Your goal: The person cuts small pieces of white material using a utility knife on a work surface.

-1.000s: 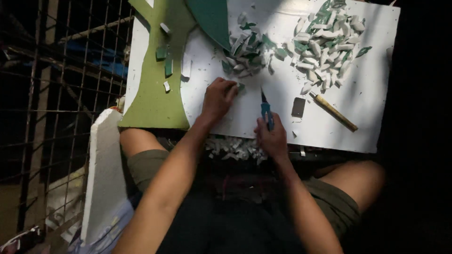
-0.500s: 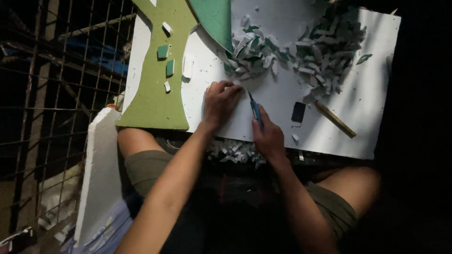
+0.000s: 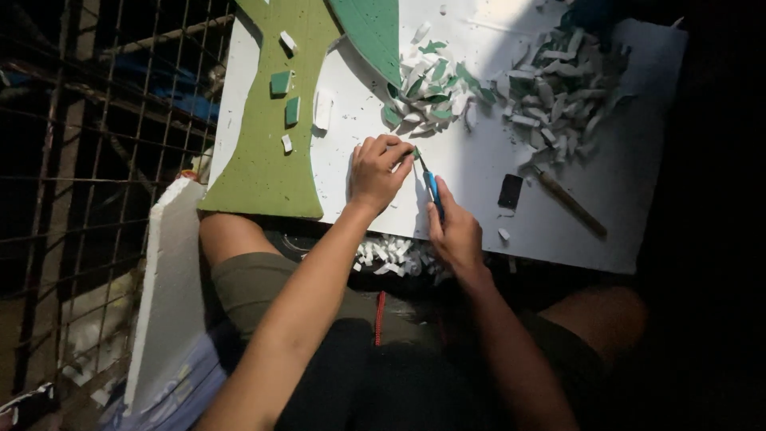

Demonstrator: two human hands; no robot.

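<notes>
Gripping blue knife [image 3: 432, 188], right hand [image 3: 456, 233]; left hand [image 3: 377, 169] pinching scrap [image 3: 415, 151]

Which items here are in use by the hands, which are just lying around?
In use:
left hand
right hand
blue-handled knife
small green foam piece
white foam board

Lying about:
wooden-handled tool
black block
scrap pile
light green cutout
</notes>
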